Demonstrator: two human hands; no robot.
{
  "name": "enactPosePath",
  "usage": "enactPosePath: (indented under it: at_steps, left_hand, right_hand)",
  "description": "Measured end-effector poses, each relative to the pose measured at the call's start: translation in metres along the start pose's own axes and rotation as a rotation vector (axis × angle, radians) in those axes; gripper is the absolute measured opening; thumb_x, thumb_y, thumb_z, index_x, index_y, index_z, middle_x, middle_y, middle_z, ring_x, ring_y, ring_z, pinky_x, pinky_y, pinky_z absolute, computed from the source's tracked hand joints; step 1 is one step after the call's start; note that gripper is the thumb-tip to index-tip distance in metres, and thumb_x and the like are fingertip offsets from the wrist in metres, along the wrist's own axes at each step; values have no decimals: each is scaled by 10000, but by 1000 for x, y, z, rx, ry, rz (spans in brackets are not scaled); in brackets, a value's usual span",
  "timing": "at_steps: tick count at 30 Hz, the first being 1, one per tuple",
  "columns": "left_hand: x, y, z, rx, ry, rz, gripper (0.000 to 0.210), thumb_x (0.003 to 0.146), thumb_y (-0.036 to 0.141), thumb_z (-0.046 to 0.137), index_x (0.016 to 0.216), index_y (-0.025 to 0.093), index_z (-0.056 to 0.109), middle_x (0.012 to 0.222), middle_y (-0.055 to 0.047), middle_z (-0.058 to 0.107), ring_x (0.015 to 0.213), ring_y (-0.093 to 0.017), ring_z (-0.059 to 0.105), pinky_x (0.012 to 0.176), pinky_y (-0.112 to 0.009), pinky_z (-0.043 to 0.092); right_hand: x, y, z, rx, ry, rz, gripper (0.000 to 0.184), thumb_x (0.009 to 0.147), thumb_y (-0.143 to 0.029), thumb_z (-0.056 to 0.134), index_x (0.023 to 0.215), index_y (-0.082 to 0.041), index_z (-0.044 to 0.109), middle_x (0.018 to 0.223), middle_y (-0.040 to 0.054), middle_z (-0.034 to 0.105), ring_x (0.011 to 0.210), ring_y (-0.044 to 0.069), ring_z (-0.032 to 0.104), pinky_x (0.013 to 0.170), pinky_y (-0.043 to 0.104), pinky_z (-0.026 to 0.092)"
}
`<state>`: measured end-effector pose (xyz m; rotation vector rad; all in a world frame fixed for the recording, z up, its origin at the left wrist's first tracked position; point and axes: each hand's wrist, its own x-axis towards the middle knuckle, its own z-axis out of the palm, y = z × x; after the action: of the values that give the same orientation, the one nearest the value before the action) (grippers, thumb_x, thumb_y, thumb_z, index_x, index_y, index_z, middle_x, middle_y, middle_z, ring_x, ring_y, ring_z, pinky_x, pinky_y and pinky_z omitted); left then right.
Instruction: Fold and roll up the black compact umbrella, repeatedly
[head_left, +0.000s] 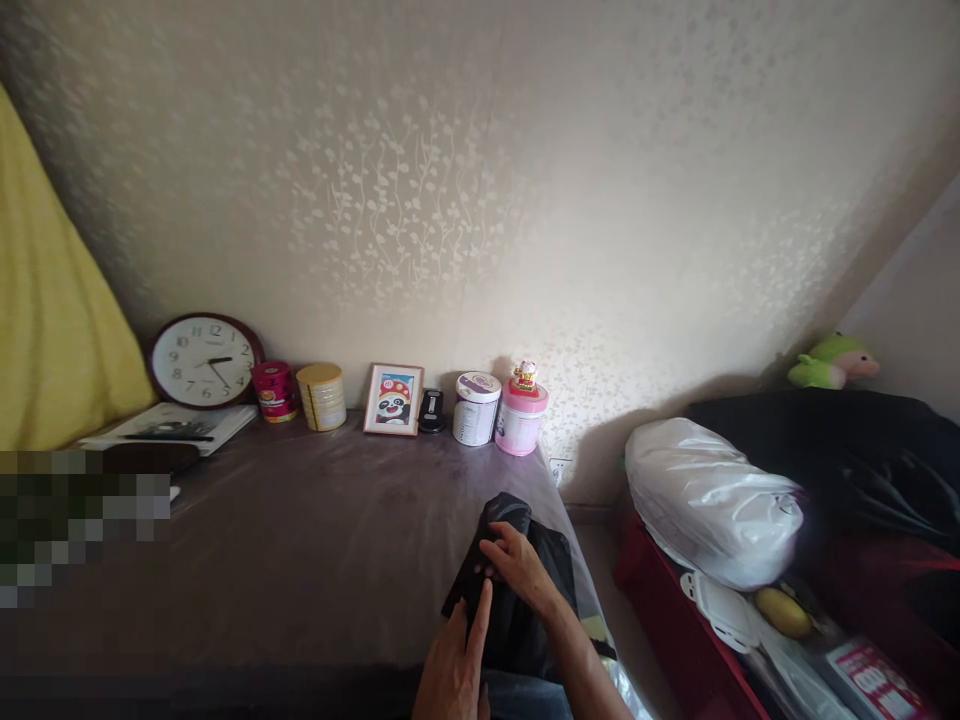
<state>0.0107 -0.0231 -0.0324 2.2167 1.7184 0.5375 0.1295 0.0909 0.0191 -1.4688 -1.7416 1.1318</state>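
A crumpled piece of black, slightly shiny cloth (555, 560) lies near the right front edge of the dark-covered table; I cannot make out what kind of article it is. My right hand (517, 568) reaches over it from the right, fingers curled and closed on a fold near its top. Just below, my left hand (453, 660) is at the cloth's left side. Its index finger points forward along the cloth, while the other fingers are bent and partly hidden, gripping the edge. The two hands almost meet at the fingertips.
Along the wall stand a clock (204, 362), a pink tin (274, 392), a yellow-lidded can (322, 398), a framed panda picture (393, 400), a white tub (476, 410) and a pink tub (522, 420). Right of the table, a white plastic bag (709, 500) sits on a red box (675, 610).
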Motion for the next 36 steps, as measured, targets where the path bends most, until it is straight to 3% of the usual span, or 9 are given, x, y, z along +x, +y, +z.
enactPosePath:
  at_steps: [3,8,11,15,19,23,26,29,36]
  left_hand:
    - [-2,0,-1,95,19,0,941,569,-4,485,1405,231,123,1361,-131,433,1209,-238,465,975,-343,414]
    - [-5,-8,-13,154,100,48,668,676,166,523,1325,223,376,1155,-128,575,997,-242,598,851,-365,499]
    - [0,-8,-19,127,145,107,532,720,265,518,1246,208,473,1219,-142,526,1094,-273,546,900,-399,476]
    - [11,-1,-10,89,71,124,683,695,246,534,1344,175,334,1411,-164,349,1267,-311,384,1015,-443,380]
    - [13,1,7,85,-4,28,768,620,57,470,1363,137,296,1452,-155,287,1316,-285,312,1066,-404,320]
    - [12,0,14,56,-32,37,809,626,0,387,1397,143,187,1489,-119,195,1354,-243,226,1081,-387,298]
    - [15,3,17,63,-45,-21,772,665,-18,327,1401,120,138,1490,-121,178,1362,-226,197,1087,-382,285]
    - [18,7,19,99,-106,-112,748,673,-44,282,1393,116,158,1487,-121,186,1362,-219,198,1090,-380,275]
    - [13,9,8,21,-96,-76,828,640,-33,340,1399,137,56,1493,-125,156,1357,-238,214,1077,-362,290]
  right_hand:
    - [-5,-7,0,-48,-78,-61,301,821,-333,428,1011,-143,562,737,33,709,607,130,605,585,239,440]
    - [-16,-24,0,-286,-53,-132,238,818,-238,404,893,-194,625,759,0,725,695,138,630,640,228,419]
    - [-20,-27,2,-352,-40,-183,263,843,-229,382,855,-210,644,757,-9,721,739,137,639,670,218,409]
    - [-26,-24,3,-375,-42,-261,273,873,-248,385,885,-233,658,786,-10,714,759,143,634,690,218,415]
    - [-38,-21,0,-447,29,-417,256,887,-259,418,930,-264,671,851,-6,707,836,169,584,767,259,410]
    - [-38,-15,-7,-499,73,-506,281,903,-258,407,924,-251,687,1041,14,680,985,195,535,904,332,367]
    - [-25,-5,-11,-534,105,-510,280,904,-252,407,960,-247,682,1124,20,651,1173,215,447,1024,404,251]
    - [-7,4,-13,-548,126,-513,302,915,-229,376,1009,-249,663,1128,14,648,1207,192,430,1067,420,161]
    - [41,14,-23,-497,168,-412,271,893,-247,412,950,-267,677,1062,3,674,1161,184,478,1060,405,181]
